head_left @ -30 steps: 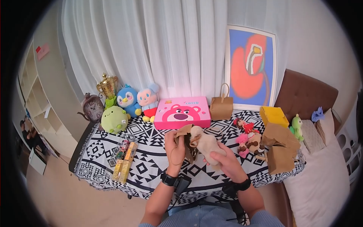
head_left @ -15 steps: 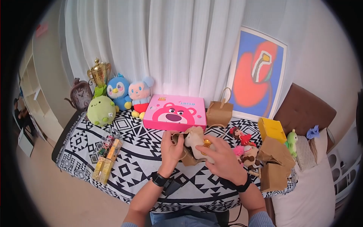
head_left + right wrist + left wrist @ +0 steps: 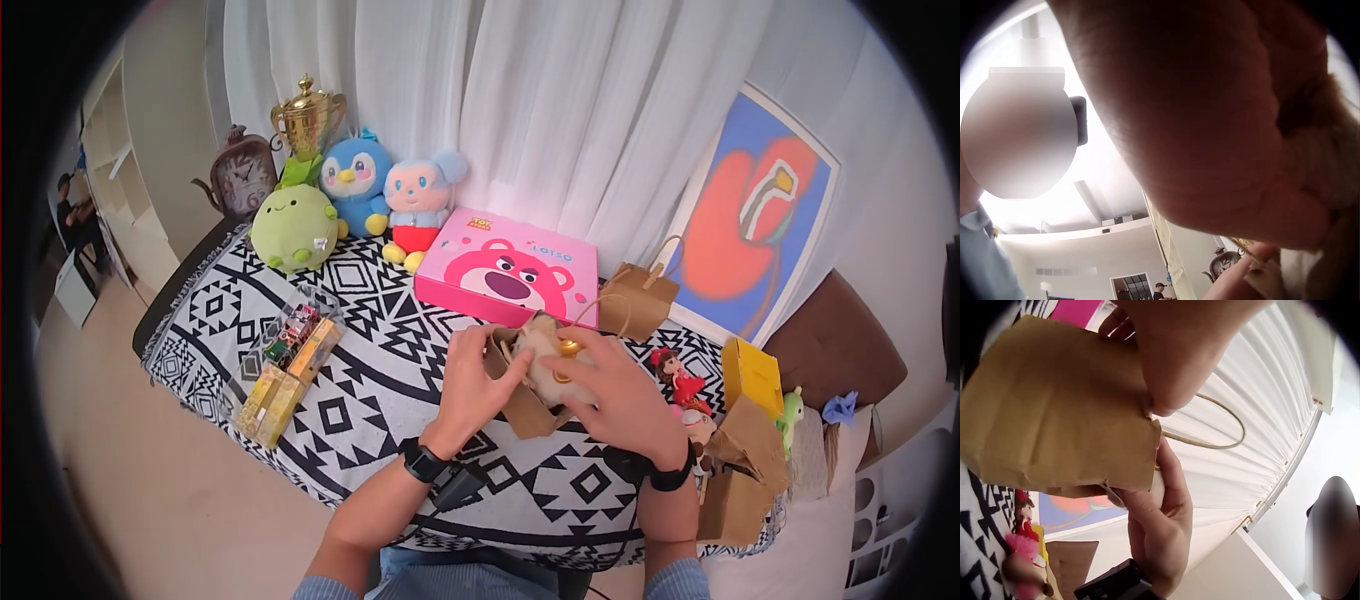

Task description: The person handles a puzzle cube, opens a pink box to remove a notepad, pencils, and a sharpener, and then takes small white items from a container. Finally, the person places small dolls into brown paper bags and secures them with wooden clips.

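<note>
My left hand point(image 3: 468, 385) grips a small brown paper bag point(image 3: 527, 412) by its side, thumb near the mouth. A cream plush toy point(image 3: 537, 362) with a gold bell point(image 3: 569, 347) sits at the bag's opening, its lower part hidden. My right hand point(image 3: 635, 405) holds the plush from the right, fingers over its body. From the left wrist, the bag's creased side point(image 3: 1054, 406) spans the upper left, and a looped handle point(image 3: 1242, 432) sticks out past its mouth. The right palm point(image 3: 1191, 144) fills much of the right wrist view, cream fur beside it.
A pink bear box point(image 3: 510, 265) stands behind the hands, a second paper bag point(image 3: 640, 300) beside it. Plush toys point(image 3: 295, 230) line the back left. Yellow packages point(image 3: 270, 400) lie front left; a red doll point(image 3: 683, 385), yellow box point(image 3: 752, 378) and crumpled paper bag point(image 3: 735, 500) are right.
The plush has gone from beside the bag to its mouth, and the right hand has shifted from its lower end to over its body. The head view has turned.
</note>
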{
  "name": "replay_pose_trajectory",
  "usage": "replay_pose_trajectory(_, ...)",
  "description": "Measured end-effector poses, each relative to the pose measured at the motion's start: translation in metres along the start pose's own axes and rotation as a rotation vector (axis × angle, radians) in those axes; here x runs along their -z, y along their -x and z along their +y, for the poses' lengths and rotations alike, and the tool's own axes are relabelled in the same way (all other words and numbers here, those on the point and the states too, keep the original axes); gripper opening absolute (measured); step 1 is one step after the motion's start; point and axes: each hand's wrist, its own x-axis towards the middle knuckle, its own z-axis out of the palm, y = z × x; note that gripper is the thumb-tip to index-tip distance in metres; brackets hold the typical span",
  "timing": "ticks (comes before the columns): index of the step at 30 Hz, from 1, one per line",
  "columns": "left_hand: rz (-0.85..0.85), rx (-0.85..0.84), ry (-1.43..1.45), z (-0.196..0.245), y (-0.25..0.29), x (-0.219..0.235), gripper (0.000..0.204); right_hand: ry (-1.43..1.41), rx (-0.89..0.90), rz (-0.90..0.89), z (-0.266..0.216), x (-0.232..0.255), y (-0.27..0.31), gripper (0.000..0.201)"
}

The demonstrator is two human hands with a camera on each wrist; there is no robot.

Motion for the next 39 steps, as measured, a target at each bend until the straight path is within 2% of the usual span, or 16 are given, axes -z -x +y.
replay_pose_trajectory(3,-0.011,-0.008,0.004,0.001,-0.003,0.002,0.045,-0.066,-0.088,0.042,0.011,-0.002,0.000,0.040)
replay_pose_trajectory(7,-0.139,0.004,0.068,-0.002,-0.001,0.000,0.053,0.073,0.006,0.073,0.010,-0.009,0.001,0.038)
replay_pose_trajectory(9,-0.168,-0.140,0.094,-0.002,-0.001,0.000,0.061,0.004,0.040,0.072,0.009,-0.007,-0.001,0.037)
replay_pose_trajectory(10,-0.217,-0.147,0.083,-0.006,-0.003,0.002,0.073,-0.004,0.045,0.079,0.010,-0.005,-0.001,0.038)
replay_pose_trajectory(11,-0.224,-0.149,0.078,-0.007,-0.005,0.006,0.073,-0.011,0.052,0.088,0.011,-0.005,-0.001,0.039)
replay_pose_trajectory(13,-0.438,0.029,0.132,-0.006,-0.011,0.018,0.080,-0.029,0.021,0.141,0.016,-0.006,-0.001,0.041)
replay_pose_trajectory(14,-0.541,0.085,0.160,-0.012,-0.013,0.020,0.094,-0.064,0.028,0.158,0.018,-0.005,-0.002,0.040)
replay_pose_trajectory(15,-0.546,0.082,0.155,-0.019,-0.016,0.020,0.094,-0.098,0.035,0.176,0.021,-0.004,-0.002,0.040)
replay_pose_trajectory(17,-0.647,-0.100,0.193,-0.039,-0.015,0.016,0.109,-0.163,0.065,0.120,0.025,-0.004,0.000,0.041)
replay_pose_trajectory(18,-0.760,0.023,0.296,-0.052,-0.017,0.015,0.114,-0.221,0.101,0.065,0.026,-0.004,-0.001,0.042)
replay_pose_trajectory(19,-0.763,0.025,0.292,-0.050,-0.017,0.015,0.114,-0.225,0.099,0.068,0.026,-0.006,-0.001,0.042)
replay_pose_trajectory(21,-0.838,0.240,0.548,-0.043,-0.013,0.010,0.111,-0.260,0.028,0.068,0.024,-0.009,-0.003,0.043)
replay_pose_trajectory(22,-0.853,0.260,0.564,-0.048,-0.008,0.004,0.108,-0.261,0.030,0.065,0.023,-0.010,-0.004,0.043)
replay_pose_trajectory(24,-0.806,0.237,0.580,-0.054,0.001,-0.006,0.108,-0.343,-0.113,0.060,0.024,-0.012,-0.007,0.044)
replay_pose_trajectory(31,-0.652,0.135,0.459,-0.069,0.014,-0.017,0.107,-0.343,-0.116,-0.029,0.019,-0.011,-0.005,0.049)
replay_pose_trajectory(39,-0.591,0.016,0.364,-0.057,0.016,-0.015,0.099,-0.164,-0.391,-0.100,0.003,-0.005,0.003,0.064)
